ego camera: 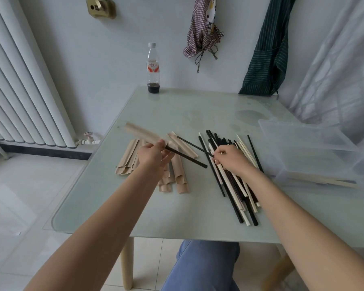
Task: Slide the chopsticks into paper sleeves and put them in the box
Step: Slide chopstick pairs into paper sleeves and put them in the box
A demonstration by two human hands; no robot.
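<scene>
Two bare hands work over a pale glass table (177,217), seen from above. The left hand (153,157) pinches a tan paper sleeve (143,132) that angles up and away from its fingertips; one black chopstick (186,157) sticks out of the sleeve's near end, only partly inside. The right hand (231,159) has its fingers curled, pinching the end of a second black chopstick (192,144) that points toward the left hand.

Risks, as judgement: the second stick's tip could miss the narrow sleeve mouth or catch and crumple the paper, since the first stick already takes up room there. The half-inserted stick could slip out if the sleeve tips downward. The right wrist lies on the loose pile and could scatter it.

Loose chopsticks (231,185), black and cream, thin and straight, lie in a rough heap under and behind the right hand. Empty sleeves (126,162), flat and light brown, lie under the left hand. A clear plastic box (315,152) sits to the right of the right hand, with what looks like a finished pair inside.
</scene>
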